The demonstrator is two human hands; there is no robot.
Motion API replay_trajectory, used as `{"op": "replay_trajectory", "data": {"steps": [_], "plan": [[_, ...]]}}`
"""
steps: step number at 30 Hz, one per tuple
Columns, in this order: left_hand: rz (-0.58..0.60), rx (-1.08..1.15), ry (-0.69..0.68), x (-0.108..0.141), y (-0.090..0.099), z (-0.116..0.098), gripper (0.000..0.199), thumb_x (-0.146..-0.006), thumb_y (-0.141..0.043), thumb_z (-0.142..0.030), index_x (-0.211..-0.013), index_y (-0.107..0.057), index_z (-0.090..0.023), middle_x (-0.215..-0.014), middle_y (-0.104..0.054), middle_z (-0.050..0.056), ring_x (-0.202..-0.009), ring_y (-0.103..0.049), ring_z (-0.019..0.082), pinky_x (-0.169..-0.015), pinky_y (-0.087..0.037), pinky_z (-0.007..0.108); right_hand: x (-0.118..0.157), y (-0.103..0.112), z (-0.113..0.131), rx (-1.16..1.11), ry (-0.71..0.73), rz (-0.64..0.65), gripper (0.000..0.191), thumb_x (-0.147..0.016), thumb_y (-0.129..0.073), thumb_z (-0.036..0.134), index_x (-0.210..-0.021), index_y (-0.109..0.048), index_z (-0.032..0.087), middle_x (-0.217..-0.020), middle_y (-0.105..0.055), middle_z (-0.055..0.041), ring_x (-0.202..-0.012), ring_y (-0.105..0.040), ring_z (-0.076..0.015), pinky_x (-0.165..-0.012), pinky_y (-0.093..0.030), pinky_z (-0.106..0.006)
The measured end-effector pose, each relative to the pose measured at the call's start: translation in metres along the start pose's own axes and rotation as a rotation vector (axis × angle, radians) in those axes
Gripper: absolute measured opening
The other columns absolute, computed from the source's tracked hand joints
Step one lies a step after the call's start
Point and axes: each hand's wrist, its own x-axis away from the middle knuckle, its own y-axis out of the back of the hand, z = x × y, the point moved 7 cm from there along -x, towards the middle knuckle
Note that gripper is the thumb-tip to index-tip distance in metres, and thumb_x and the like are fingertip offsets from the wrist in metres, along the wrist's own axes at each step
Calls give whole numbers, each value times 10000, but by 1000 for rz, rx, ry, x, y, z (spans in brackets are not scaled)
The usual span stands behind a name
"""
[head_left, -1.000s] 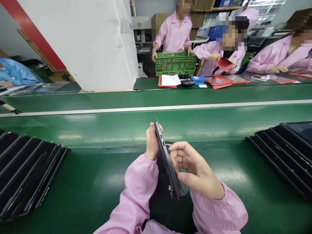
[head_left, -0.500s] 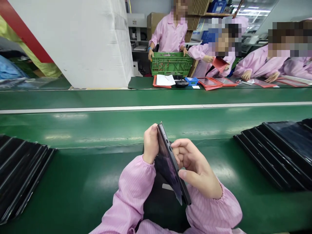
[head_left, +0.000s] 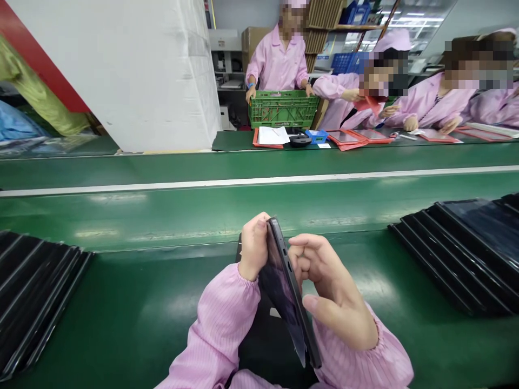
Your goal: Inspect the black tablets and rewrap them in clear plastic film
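My left hand [head_left: 253, 246] grips the top of a dark tablet computer [head_left: 288, 292], which stands tilted on its long edge with its glossy face turned toward the left. The side edge shows small ports. My right hand [head_left: 333, 286] is curled beside that edge, with its fingertips at or on the metal rim and its thumb lower down. Pink striped sleeves cover both wrists. Below the tablet, a black flat item [head_left: 263, 346] lies on the green conveyor belt [head_left: 162, 216], partly hidden by my arms.
Stacks of dark tablets lie on the belt to the left [head_left: 36, 292] and right [head_left: 454, 254]. Across the belt, co-workers in pink handle a green plastic crate [head_left: 283, 109] and red tablet cases [head_left: 344, 138]. A white wrapped column [head_left: 121, 70] stands at the far side.
The tablet has shifted downward and to the right, with both hands following it, and more of its glossy face shows. The head camera has also moved slightly.
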Motion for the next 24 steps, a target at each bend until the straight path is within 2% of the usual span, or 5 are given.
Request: {"op": "replay_trajectory", "data": {"steps": [6, 19, 24], "plan": [[68, -21, -36, 7, -8, -7, 632, -886, -332, -779, -599, -417, -222, -546, -351, -28, -514, -324, 138, -520, -258, 326, 3, -2, 1, 79, -2, -39, 613, -830, -574, 68, -1340, -431, 377, -952, -480, 17, -738, -514, -107, -651, -450, -234], [153, -76, -76, 16, -16, -16, 641, -877, -307, -794, -605, -419, -225, -577, -385, -8, -589, -405, 171, -567, -283, 334, 8, 1, 7, 23, 33, -14, 589, -842, -485, 52, -1346, -456, 356, -861, -480, 25, -750, -496, -124, -686, -416, -248], [145, -113, -54, 16, -17, -15, 652, -866, -279, -812, -608, -406, -228, -584, -393, -5, -597, -410, 174, -555, -284, 327, 8, 2, 6, 46, 43, -37, 573, -841, -475, 68, -1348, -450, 335, -861, -479, 22, -743, -490, -132, -676, -409, -261]]}}
